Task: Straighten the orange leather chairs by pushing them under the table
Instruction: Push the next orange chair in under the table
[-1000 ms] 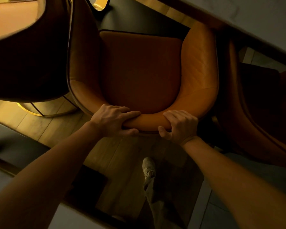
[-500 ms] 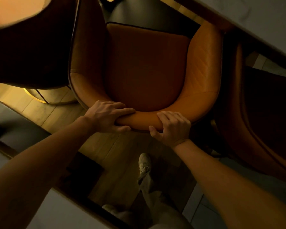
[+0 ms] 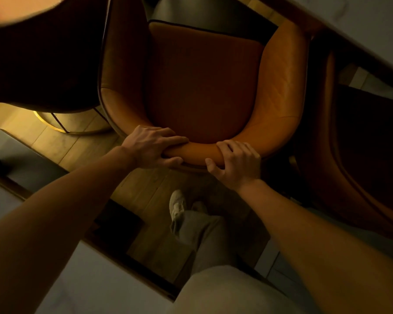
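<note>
Nearest the camera a bent leg in pale trousers [image 3: 204, 234] steps forward, its light shoe [image 3: 177, 203] planted on the wooden floor [image 3: 145, 189] just behind the chair. Above it both bare forearms reach out to the curved top edge of the orange chair [image 3: 279, 87]. The left hand [image 3: 150, 147] is clenched over the backrest rim with fingers on top and thumb beneath; the right hand [image 3: 236, 162] wraps the same rim just beside it, thumb hooked under, so each grip is grasping the chair back.

The chair's darker seat cushion [image 3: 202, 82] faces away from the person toward the pale surface [image 3: 372, 23], whose edge runs across the upper right corner. The front of the seat lies near that edge, but whether it is already under is hard to tell.

This looks like the pushing step, mid-way. The next move likely calls for a steady, even shove from both hands so the chair slides in straight.

A second chair [image 3: 349, 166] at right and another dark chair back [image 3: 43, 64] at upper left are cut off and deep in shadow; the held chair's legs are hidden
</note>
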